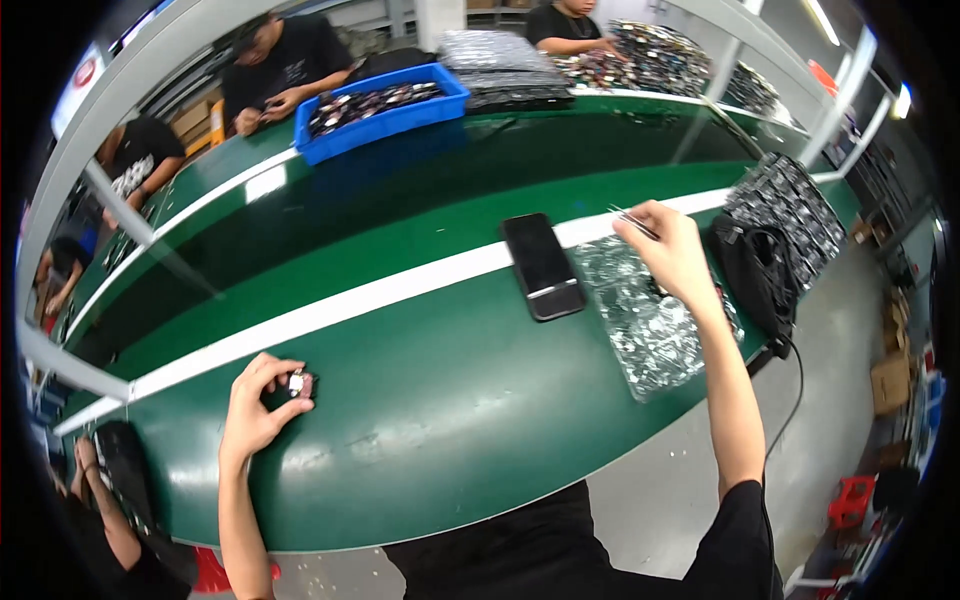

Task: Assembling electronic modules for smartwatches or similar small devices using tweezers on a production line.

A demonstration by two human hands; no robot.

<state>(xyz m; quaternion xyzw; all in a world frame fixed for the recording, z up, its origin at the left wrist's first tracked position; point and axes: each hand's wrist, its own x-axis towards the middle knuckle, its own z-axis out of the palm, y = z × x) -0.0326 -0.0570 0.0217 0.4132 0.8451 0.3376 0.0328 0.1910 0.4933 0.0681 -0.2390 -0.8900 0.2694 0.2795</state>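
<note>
My left hand point(255, 408) rests on the green tabletop at the left. Its thumb and fingers are closed around a small dark part point(301, 384) with a pale pinkish middle. At the right, my right hand point(672, 248) is raised over the far end of a clear plastic blister tray point(640, 345). Thin metal tweezers point(637, 224) are pinched in its fingers, with the tips pointing to the far left. Some small dark pieces lie in the tray, partly hidden by my right forearm. A black phone point(543, 266) lies just left of the tray.
Right of the tray are a black bag point(757, 265) with a cable and a stack of dark moulded trays point(790, 212). Beyond a white strip point(330, 313) runs a green conveyor belt point(400, 240). Across it, people work near a blue bin point(385, 120) of small parts and stacked trays point(500, 60).
</note>
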